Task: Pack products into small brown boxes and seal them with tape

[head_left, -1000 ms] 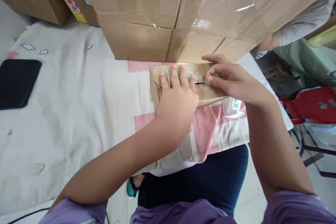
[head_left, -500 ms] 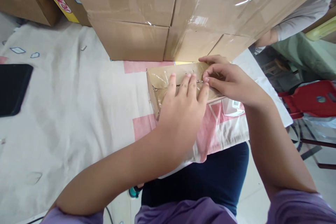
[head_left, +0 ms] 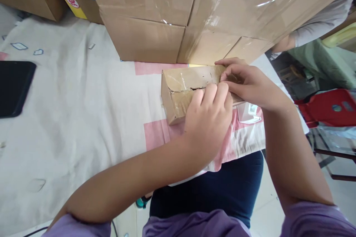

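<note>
A small brown cardboard box (head_left: pixel 180 103) lies on the cloth-covered table, close to the front edge. Clear tape shines on its top, and a dark, ragged slit runs along the seam between the flaps. My left hand (head_left: pixel 208 122) is closed, its fingers curled over the top at the seam with the tips hidden. At the right end of the box my right hand (head_left: pixel 244 81) is bent round the top, thumb and forefinger close together at the seam. Other fingers of it reach to the back edge. Whatever lies inside the box is hidden.
Large taped cartons (head_left: pixel 150 40) stand right behind the box. A black tablet-like slab (head_left: pixel 13 89) lies at the left on the cloth (head_left: pixel 91 118). Another person's sleeve (head_left: pixel 322 18) shows at the right, above a red chair back (head_left: pixel 330 107).
My left hand's fingers, stretched flat over the box before, have curled in and moved right. More of the box's left end and the slit now shows. My right hand stays at the right end.
</note>
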A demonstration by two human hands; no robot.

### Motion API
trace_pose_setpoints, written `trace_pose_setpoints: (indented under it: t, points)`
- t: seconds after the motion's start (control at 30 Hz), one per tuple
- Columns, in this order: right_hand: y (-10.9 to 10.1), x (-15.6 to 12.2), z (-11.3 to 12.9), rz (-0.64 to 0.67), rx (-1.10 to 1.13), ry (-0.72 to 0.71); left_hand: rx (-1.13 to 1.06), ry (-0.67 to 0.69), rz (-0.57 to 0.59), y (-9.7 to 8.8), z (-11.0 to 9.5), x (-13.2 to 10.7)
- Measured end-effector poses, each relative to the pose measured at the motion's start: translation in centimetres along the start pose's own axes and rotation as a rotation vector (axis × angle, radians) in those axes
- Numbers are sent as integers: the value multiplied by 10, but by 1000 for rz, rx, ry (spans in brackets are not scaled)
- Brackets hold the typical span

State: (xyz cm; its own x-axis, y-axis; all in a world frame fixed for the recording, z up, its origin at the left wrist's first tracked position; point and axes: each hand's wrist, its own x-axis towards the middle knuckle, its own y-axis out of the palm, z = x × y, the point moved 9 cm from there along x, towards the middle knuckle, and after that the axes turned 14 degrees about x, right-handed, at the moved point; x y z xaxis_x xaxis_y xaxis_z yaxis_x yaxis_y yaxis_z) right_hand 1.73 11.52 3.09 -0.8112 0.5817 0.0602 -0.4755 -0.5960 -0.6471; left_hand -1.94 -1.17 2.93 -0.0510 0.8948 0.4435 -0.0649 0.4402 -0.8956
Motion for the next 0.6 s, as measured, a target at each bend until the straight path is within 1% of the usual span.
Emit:
trace_pose_setpoints:
  t: [0.17, 0.3, 0.37, 0.43, 0.5, 0.6]
  points:
    - [-1, 0, -3, 8, 39, 5, -11, -26, -38, 2, -5, 0]
    - [0, 1, -1, 20, 66, -17, 48, -19, -88, 0, -9, -3]
    - [0, 1, 0, 14, 62, -10, 73, 18, -76, 1, -14, -4]
    - [-1, 2, 0, 6, 53, 8, 77, 52, -34, 4, -17, -4]
    - [-2, 3, 0, 7, 49, 13, 71, 63, 0, 5, -16, -4]
    - [-2, 4, -1, 34, 32, 12, 59, 77, 5, 4, -15, -3]
